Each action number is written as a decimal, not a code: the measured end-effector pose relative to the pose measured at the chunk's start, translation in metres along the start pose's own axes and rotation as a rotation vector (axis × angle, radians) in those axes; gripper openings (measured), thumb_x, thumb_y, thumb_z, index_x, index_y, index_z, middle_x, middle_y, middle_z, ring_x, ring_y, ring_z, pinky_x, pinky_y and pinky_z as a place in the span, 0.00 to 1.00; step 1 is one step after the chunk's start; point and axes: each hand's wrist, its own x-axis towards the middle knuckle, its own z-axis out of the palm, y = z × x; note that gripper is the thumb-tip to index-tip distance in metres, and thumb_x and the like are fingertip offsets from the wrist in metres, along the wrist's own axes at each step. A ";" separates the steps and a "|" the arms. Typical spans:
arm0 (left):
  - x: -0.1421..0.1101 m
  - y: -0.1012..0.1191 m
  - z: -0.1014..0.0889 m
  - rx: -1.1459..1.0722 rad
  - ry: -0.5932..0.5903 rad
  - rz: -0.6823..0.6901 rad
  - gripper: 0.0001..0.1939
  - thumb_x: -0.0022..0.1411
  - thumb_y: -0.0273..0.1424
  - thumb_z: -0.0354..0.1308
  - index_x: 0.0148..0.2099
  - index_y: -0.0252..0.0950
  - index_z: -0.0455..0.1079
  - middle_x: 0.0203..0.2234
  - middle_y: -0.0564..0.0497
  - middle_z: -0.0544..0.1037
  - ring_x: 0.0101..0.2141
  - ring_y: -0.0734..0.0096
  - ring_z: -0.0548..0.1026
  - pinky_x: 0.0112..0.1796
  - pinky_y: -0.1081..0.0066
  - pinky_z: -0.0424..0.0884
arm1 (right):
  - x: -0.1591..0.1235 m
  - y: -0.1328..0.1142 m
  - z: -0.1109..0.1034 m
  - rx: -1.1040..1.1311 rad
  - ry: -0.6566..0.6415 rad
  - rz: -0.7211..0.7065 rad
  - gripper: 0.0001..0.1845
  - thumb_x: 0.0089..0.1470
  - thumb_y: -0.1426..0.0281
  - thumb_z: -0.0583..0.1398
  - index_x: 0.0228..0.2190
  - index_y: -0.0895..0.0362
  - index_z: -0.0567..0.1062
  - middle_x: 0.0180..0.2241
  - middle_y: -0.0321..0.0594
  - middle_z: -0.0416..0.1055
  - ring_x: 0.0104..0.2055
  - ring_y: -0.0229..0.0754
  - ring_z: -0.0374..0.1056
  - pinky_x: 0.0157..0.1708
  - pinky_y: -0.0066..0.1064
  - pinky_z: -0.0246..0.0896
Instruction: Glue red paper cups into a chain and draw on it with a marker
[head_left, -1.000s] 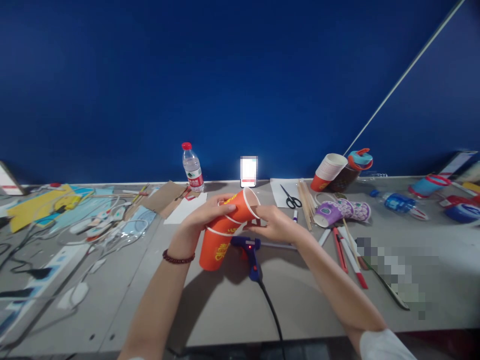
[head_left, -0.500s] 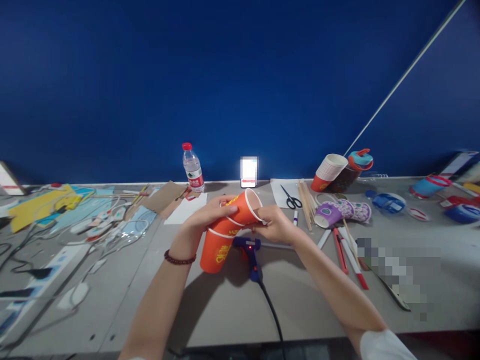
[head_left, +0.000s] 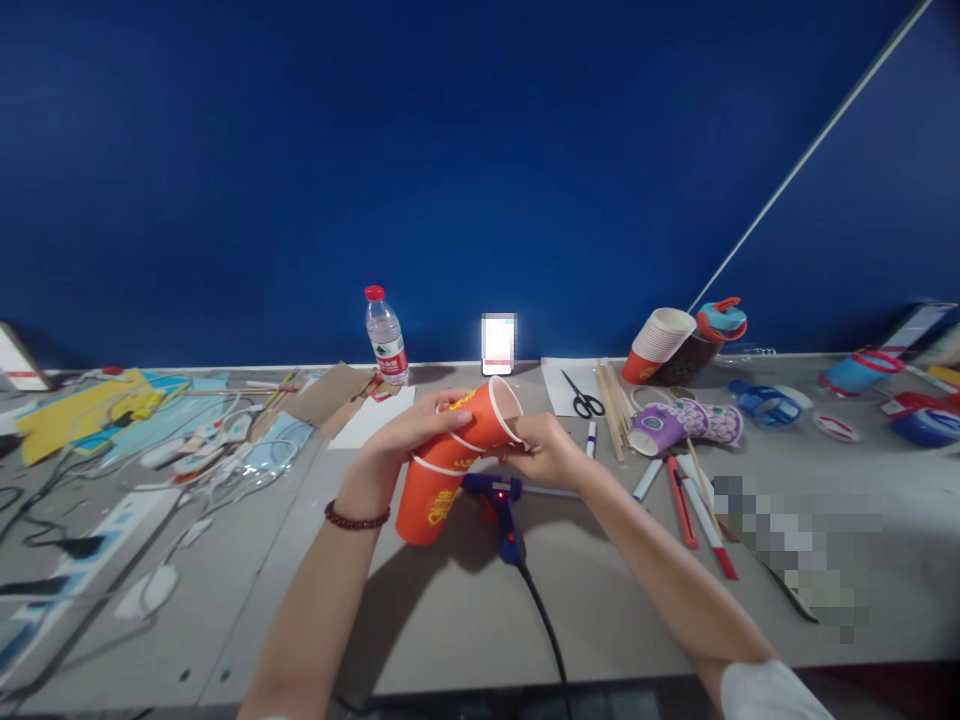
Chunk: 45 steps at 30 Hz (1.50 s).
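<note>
The left hand (head_left: 409, 430) curls its fingers around the orange paper cups (head_left: 427, 508) — tilted, the lowest just left of the glue gun (head_left: 508, 515) — while the right hand (head_left: 553, 450) grasps the topmost rim with its fingers. Beyond the glue gun lie scissors (head_left: 587, 404).

A craft workshop, by the look of the grey worktop (head_left: 622, 610): it holds a corded hot-glue gun (head_left: 507, 518), with scissors (head_left: 588, 404) and slim wooden sticks (head_left: 611, 405) beyond it to the right, brown cardboard (head_left: 330, 394) beyond it to the left, and a power strip (head_left: 96, 565) well to its left.
</note>
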 end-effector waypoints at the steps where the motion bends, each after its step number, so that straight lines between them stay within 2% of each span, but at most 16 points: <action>1: 0.000 0.000 -0.001 0.007 -0.002 0.006 0.32 0.50 0.44 0.66 0.53 0.31 0.70 0.37 0.42 0.79 0.33 0.62 0.77 0.35 0.67 0.70 | 0.000 -0.001 -0.001 0.011 -0.018 0.003 0.04 0.53 0.74 0.62 0.31 0.58 0.78 0.29 0.41 0.79 0.29 0.40 0.72 0.30 0.27 0.62; 3: -0.001 -0.001 -0.002 0.017 0.001 0.016 0.32 0.50 0.44 0.65 0.54 0.32 0.70 0.38 0.41 0.79 0.34 0.61 0.77 0.35 0.67 0.70 | 0.001 -0.002 -0.005 0.024 -0.060 0.008 0.05 0.54 0.73 0.62 0.34 0.58 0.78 0.32 0.41 0.79 0.30 0.41 0.72 0.31 0.28 0.63; 8: 0.000 -0.002 -0.002 0.037 0.013 0.008 0.31 0.49 0.46 0.65 0.51 0.31 0.71 0.36 0.42 0.79 0.33 0.62 0.77 0.34 0.68 0.69 | 0.001 -0.005 -0.015 -0.001 -0.115 0.023 0.12 0.53 0.63 0.65 0.35 0.59 0.77 0.28 0.40 0.76 0.26 0.38 0.67 0.27 0.28 0.60; 14: 0.001 -0.002 -0.001 0.018 -0.002 0.025 0.33 0.50 0.46 0.65 0.52 0.30 0.70 0.37 0.41 0.79 0.33 0.63 0.76 0.34 0.68 0.69 | 0.000 -0.002 -0.013 -0.001 -0.038 -0.015 0.06 0.57 0.68 0.61 0.35 0.56 0.77 0.30 0.40 0.77 0.30 0.40 0.71 0.30 0.28 0.61; 18: 0.003 -0.003 0.000 -0.012 0.000 0.026 0.33 0.48 0.47 0.66 0.50 0.29 0.71 0.34 0.41 0.79 0.31 0.63 0.76 0.33 0.68 0.69 | 0.001 -0.002 -0.010 -0.041 0.005 -0.033 0.04 0.55 0.72 0.61 0.31 0.57 0.77 0.28 0.39 0.77 0.27 0.39 0.70 0.28 0.27 0.59; 25: 0.001 -0.002 0.004 -0.048 -0.025 0.043 0.33 0.48 0.47 0.66 0.49 0.28 0.71 0.34 0.41 0.79 0.32 0.62 0.76 0.33 0.69 0.68 | -0.002 -0.005 -0.007 -0.082 0.050 -0.048 0.07 0.55 0.72 0.60 0.25 0.57 0.76 0.21 0.37 0.74 0.22 0.36 0.65 0.24 0.26 0.54; 30: -0.001 0.001 0.008 -0.066 -0.010 0.039 0.31 0.51 0.47 0.65 0.49 0.28 0.71 0.33 0.41 0.80 0.32 0.62 0.76 0.34 0.68 0.69 | -0.001 -0.001 -0.008 -0.013 0.014 -0.022 0.06 0.57 0.70 0.60 0.30 0.57 0.77 0.25 0.38 0.76 0.26 0.38 0.68 0.26 0.26 0.57; 33: 0.002 -0.002 0.006 -0.074 -0.009 0.026 0.32 0.49 0.48 0.65 0.49 0.28 0.71 0.33 0.42 0.80 0.33 0.61 0.77 0.35 0.67 0.69 | 0.001 -0.001 -0.013 0.026 -0.041 0.012 0.06 0.57 0.67 0.61 0.33 0.57 0.76 0.26 0.38 0.75 0.26 0.37 0.67 0.27 0.27 0.59; 37: 0.008 -0.006 0.003 -0.090 0.103 0.006 0.32 0.48 0.47 0.65 0.50 0.31 0.71 0.36 0.42 0.80 0.34 0.59 0.77 0.34 0.66 0.71 | 0.003 -0.007 -0.022 0.045 -0.071 0.078 0.15 0.53 0.63 0.64 0.42 0.56 0.74 0.31 0.39 0.75 0.24 0.35 0.63 0.27 0.29 0.62; 39: 0.009 -0.007 0.003 -0.136 0.186 0.008 0.30 0.50 0.47 0.63 0.51 0.33 0.71 0.38 0.43 0.81 0.36 0.57 0.78 0.35 0.65 0.72 | 0.003 -0.011 -0.025 0.073 0.001 0.084 0.22 0.54 0.63 0.64 0.49 0.55 0.71 0.42 0.44 0.74 0.24 0.34 0.61 0.28 0.31 0.64; 42: 0.011 -0.005 0.005 -0.243 0.323 0.001 0.27 0.53 0.46 0.59 0.51 0.35 0.72 0.38 0.45 0.81 0.37 0.55 0.78 0.34 0.64 0.73 | 0.004 -0.013 -0.025 0.151 0.147 0.079 0.29 0.55 0.64 0.62 0.57 0.49 0.63 0.58 0.48 0.62 0.24 0.32 0.61 0.25 0.31 0.66; 45: 0.014 -0.002 0.008 -0.279 0.467 0.083 0.22 0.54 0.43 0.60 0.47 0.35 0.73 0.37 0.47 0.80 0.37 0.58 0.78 0.33 0.67 0.72 | 0.006 -0.013 -0.023 0.219 0.248 0.141 0.30 0.56 0.64 0.61 0.58 0.46 0.59 0.59 0.47 0.59 0.26 0.32 0.63 0.25 0.31 0.67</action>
